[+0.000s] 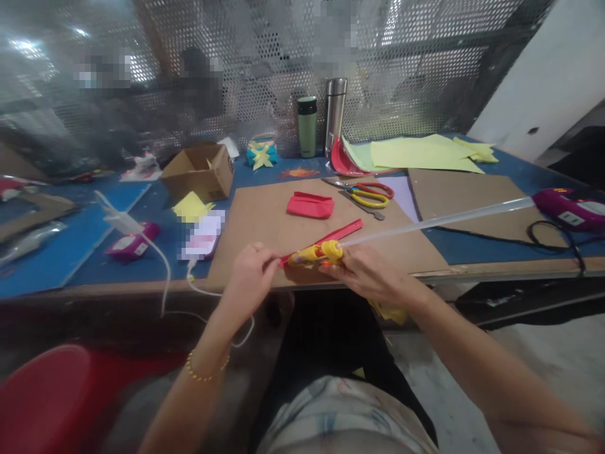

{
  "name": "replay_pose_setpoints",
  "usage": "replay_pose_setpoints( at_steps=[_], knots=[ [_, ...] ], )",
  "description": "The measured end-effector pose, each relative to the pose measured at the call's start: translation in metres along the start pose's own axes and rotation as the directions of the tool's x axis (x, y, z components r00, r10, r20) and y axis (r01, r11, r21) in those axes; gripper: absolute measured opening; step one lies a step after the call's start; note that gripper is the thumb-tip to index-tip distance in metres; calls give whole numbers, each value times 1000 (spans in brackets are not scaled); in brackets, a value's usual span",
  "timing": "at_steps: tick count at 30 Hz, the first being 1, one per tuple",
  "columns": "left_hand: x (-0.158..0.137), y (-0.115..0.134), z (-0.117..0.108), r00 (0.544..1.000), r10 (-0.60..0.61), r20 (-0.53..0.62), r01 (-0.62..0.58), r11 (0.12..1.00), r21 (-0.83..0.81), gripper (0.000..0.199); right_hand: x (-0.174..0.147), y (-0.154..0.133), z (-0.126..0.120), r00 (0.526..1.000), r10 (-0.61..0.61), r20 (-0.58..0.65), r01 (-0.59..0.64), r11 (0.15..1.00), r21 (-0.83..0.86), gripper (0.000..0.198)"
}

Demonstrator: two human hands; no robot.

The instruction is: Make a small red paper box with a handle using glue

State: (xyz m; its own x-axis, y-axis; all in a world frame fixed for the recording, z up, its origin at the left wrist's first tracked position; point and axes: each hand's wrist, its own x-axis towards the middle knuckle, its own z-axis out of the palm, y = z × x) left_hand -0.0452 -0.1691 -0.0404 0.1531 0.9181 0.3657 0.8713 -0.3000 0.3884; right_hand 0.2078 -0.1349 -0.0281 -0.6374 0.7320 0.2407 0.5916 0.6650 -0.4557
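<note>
My right hand [371, 270] is closed around a yellow hot glue gun [317, 253], whose nozzle points left. A long clear glue stick [439, 221] sticks out of its back toward the right. The fingers of my left hand [250, 268] pinch the near end of a narrow red strip [347, 231], close to the nozzle. The strip runs behind the gun over a brown cardboard sheet [255, 214]. Farther back on the sheet lie a folded red piece [311, 205] and scissors [373, 198] with orange and yellow handles.
An open cardboard box [201, 173], a phone [204, 234] and a purple power socket [133, 243] stand left. Behind are a green tumbler [307, 128] and a steel flask [336, 110]. Yellow sheets [425, 153] and another purple socket [570, 208] are right. A red stool [57, 397] is below left.
</note>
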Motion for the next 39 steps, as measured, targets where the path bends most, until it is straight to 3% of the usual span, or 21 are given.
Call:
replay_pose_setpoints(
  at_steps=[7, 14, 22, 39],
  knots=[
    [0, 2, -2, 1000, 4, 6, -4, 1000, -20, 24, -4, 4, -5, 997, 83, 1, -83, 996, 12, 42],
    [1, 0, -3, 1000, 13, 16, -13, 1000, -15, 24, 0, 0, 2, 1000, -26, -13, 26, 999, 23, 40],
    [3, 3, -5, 1000, 10, 21, -9, 1000, -21, 23, -1, 7, 4, 998, 24, -51, -24, 1000, 6, 41],
    [2, 2, -6, 1000, 19, 20, -19, 1000, -8, 22, 2, -2, 3, 1000, -3, -14, 3, 999, 33, 40]
  ],
)
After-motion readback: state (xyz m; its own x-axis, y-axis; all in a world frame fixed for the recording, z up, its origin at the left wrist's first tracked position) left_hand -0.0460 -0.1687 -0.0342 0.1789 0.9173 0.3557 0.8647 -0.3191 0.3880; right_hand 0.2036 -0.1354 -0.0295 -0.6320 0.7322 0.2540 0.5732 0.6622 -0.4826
